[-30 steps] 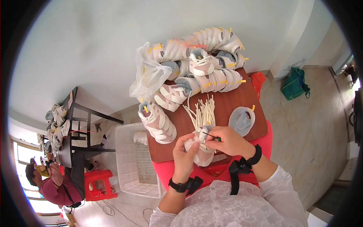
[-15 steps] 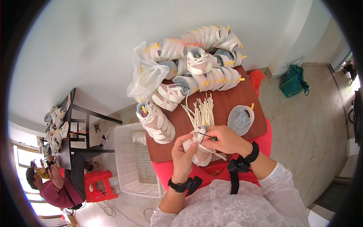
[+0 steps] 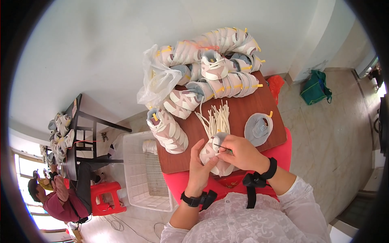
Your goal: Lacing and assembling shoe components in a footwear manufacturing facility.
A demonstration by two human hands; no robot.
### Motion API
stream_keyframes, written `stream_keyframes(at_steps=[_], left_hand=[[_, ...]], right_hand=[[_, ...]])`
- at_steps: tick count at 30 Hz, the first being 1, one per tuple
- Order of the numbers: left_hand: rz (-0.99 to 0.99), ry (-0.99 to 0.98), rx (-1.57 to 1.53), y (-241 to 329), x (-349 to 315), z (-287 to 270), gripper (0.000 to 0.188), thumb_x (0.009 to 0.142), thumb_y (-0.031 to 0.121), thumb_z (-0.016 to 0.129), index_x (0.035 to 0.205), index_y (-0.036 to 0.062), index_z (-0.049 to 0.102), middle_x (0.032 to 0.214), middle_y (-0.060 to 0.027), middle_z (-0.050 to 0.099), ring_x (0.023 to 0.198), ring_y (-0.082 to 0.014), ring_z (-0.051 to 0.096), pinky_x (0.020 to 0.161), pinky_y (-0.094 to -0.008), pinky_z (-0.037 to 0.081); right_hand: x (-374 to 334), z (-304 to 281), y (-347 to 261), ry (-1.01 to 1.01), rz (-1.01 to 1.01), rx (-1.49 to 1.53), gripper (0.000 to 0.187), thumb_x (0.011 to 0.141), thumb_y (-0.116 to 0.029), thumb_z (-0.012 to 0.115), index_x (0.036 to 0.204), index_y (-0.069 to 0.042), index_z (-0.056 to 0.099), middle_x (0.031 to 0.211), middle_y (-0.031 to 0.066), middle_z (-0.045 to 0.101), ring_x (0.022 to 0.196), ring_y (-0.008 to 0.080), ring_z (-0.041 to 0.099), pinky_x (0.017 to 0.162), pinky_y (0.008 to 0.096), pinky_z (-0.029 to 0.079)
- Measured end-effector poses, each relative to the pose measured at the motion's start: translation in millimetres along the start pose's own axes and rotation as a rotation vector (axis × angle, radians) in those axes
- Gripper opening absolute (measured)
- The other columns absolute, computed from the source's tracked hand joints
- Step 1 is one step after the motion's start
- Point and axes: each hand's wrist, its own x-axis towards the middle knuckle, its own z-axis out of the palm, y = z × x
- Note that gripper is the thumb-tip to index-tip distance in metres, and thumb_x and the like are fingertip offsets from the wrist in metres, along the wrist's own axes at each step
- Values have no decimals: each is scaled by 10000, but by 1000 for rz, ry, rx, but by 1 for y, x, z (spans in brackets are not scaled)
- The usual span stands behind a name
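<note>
A pale pink and white shoe upper [image 3: 209, 150] lies at the table's near edge, its toe toward me. My left hand [image 3: 199, 169] holds its left side, thumb against it and index finger raised; the other fingers are partly hidden. My right hand [image 3: 243, 153] is closed on a thin dark tool [image 3: 221, 146], its tip over the lacing area; its handle is mostly hidden in my fingers. Just beyond the upper, a bundle of cream shoelaces [image 3: 218, 117] lies on the brown table [image 3: 240, 111].
Stacked shoe uppers [image 3: 227, 86] fill the table's far side, with a clear plastic bag [image 3: 158, 77] beside them. More stand at the left [image 3: 168, 131]. A grey-lined cup-shaped piece [image 3: 258, 128] sits right. A white crate [image 3: 135, 174] stands left; a person [image 3: 60, 202] sits beyond.
My left index finger has lifted away from the upper. The lace end that stuck out to the lower right no longer shows there. My right hand with the tool has shifted slightly.
</note>
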Motion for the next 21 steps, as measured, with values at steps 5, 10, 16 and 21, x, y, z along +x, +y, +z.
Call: stream_keyframes(at_steps=[5, 10, 16, 21], left_hand=[[98, 80, -115, 0, 0, -10, 520, 848, -83, 576, 1322, 40, 401, 1190, -120, 553, 1053, -180, 568, 912, -319, 478], [135, 89, -206, 0, 2, -23, 507, 858, -51, 586, 1319, 77, 419, 1095, -112, 610, 996, -170, 590, 895, -330, 485], [124, 27, -272, -10, -3, -17, 510, 840, -75, 603, 1295, 61, 418, 1188, -107, 561, 1064, -179, 569, 936, -334, 466], [149, 6, -224, -13, -7, -9, 503, 829, -86, 609, 1278, 50, 429, 1172, -99, 571, 1061, -178, 575, 930, -328, 470]], right_hand=[[-23, -4, -7, 92, 53, -77, 146, 775, -162, 666, 802, -29, 611, 769, 116, 536, 732, 316, 574, 635, 388, 457], [-48, -13, 12, 76, 68, -20, 137, 791, -131, 667, 842, -17, 612, 771, 98, 547, 681, 260, 571, 612, 352, 452], [-52, 5, 7, 228, 339, 293, 202, 825, -149, 676, 924, 14, 611, 819, 81, 572, 679, 164, 540, 621, 296, 439], [-42, 4, -12, 426, 131, 167, 215, 793, -135, 699, 944, -5, 617, 844, 97, 565, 695, 198, 557, 614, 297, 446]])
